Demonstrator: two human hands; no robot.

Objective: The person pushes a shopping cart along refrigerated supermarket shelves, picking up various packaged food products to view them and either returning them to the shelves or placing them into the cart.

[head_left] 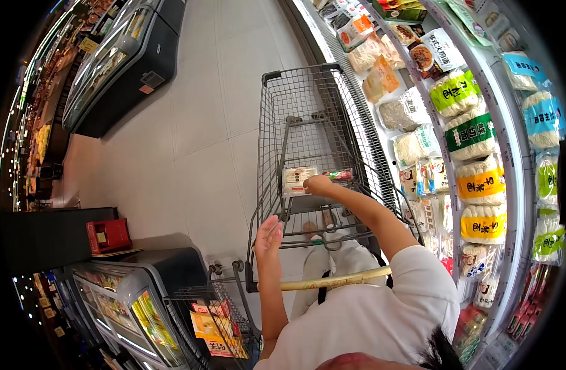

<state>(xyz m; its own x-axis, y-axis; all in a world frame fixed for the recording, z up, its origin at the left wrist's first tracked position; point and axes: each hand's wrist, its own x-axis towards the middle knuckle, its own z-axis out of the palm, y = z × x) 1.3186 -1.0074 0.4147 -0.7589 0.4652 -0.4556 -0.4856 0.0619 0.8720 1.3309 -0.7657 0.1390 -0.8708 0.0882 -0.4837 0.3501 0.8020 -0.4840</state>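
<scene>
A wire shopping cart (pixel 299 73) stands in front of me, its pale yellow handle bar (pixel 332 279) close to my body. My right hand (pixel 319 185) reaches down into the basket, with curled fingers at the right edge of a flat white packet (pixel 297 180) with dark print. What is inside that packet cannot be made out. Beside it, a small red and green packet (pixel 338 175) lies partly behind my right hand. My left hand (pixel 269 237) is raised over the cart's left side, fingers stretched and palm turned inward, holding nothing.
Along my right runs a chilled shelf with bagged noodles (pixel 480 180) and other packets (pixel 380 79). A second cart (pixel 190 314) with an orange and yellow package (pixel 218 330) stands at lower left. Freezer cases (pixel 141 80) and a red box (pixel 108 235) line the left side.
</scene>
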